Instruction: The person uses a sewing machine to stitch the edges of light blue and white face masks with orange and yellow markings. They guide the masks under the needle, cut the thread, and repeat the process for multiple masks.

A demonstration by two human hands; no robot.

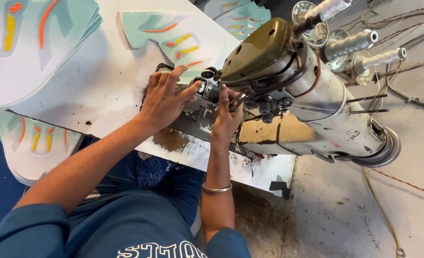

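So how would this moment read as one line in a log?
left hand: flat on mint piece | right hand: at needle area, holding small tool | sewing machine: thread spools on top

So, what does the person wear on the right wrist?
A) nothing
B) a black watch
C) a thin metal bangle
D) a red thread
C: a thin silver-coloured metal bangle circles the forearm just below the right hand, which works at the needle area of the sewing machine.
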